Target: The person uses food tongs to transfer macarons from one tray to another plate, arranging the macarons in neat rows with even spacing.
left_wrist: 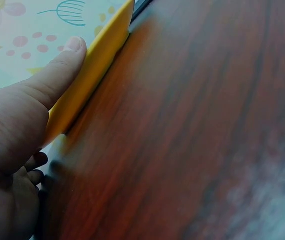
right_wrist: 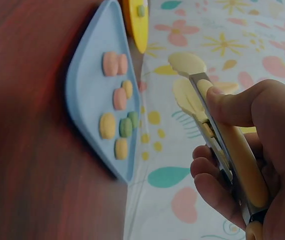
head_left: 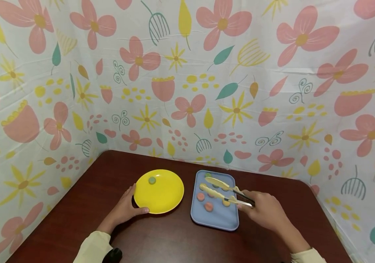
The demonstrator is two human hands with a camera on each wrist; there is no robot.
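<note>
My left hand [head_left: 126,206] holds the rim of a round yellow plate [head_left: 166,199], thumb at the near edge and fingers round its left side. In the left wrist view the thumb lies along the plate's yellow side [left_wrist: 95,75]. One green macaron [head_left: 152,180] sits toward the back left of the plate. My right hand [head_left: 266,210] grips metal tongs with cream tips [head_left: 216,182] above a blue tray [head_left: 207,221]. The right wrist view shows the tong tips apart, nothing between them. Several pink [right_wrist: 110,63], yellow [right_wrist: 107,125] and green macarons [right_wrist: 126,127] lie on the tray.
Plate and tray stand side by side on a dark brown wooden table [head_left: 161,241], with a strip of tabletop between them. A white cloth [head_left: 187,138] printed with flowers hangs behind the table and along both sides.
</note>
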